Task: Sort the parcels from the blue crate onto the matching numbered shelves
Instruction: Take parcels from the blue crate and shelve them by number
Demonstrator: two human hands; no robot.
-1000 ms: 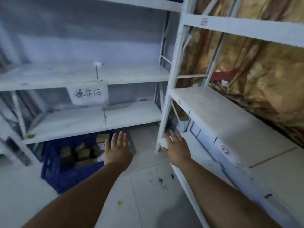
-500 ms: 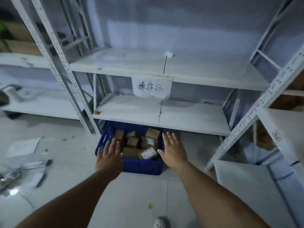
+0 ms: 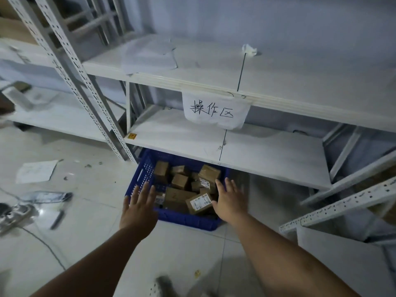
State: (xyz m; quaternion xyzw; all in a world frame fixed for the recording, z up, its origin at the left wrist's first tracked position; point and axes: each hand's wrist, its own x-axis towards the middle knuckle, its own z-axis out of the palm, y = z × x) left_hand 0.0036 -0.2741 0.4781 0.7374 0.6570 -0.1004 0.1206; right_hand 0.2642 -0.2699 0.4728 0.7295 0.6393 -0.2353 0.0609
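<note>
A blue crate [image 3: 143, 175] stands on the floor, half under the lowest white shelf [image 3: 267, 155]. Several brown cardboard parcels lie inside it; one with a white label [image 3: 198, 203] sits at the front right, and a larger one [image 3: 209, 173] lies at the back. My left hand [image 3: 139, 207] is stretched out flat over the crate's front left corner, fingers straight. My right hand [image 3: 228, 200] reaches over the crate's right side, fingers spread, next to the labelled parcel. Neither hand holds anything.
A paper sign with handwritten characters [image 3: 214, 111] hangs from the upper shelf edge. Perforated steel uprights [image 3: 85, 99] stand to the left. A paper sheet [image 3: 36, 171], cables and tools litter the floor at left. Another white rack [image 3: 347, 202] juts in at right.
The view has swung left from the right-hand rack to the crate. Both hands have come closer to the crate and now hover over it.
</note>
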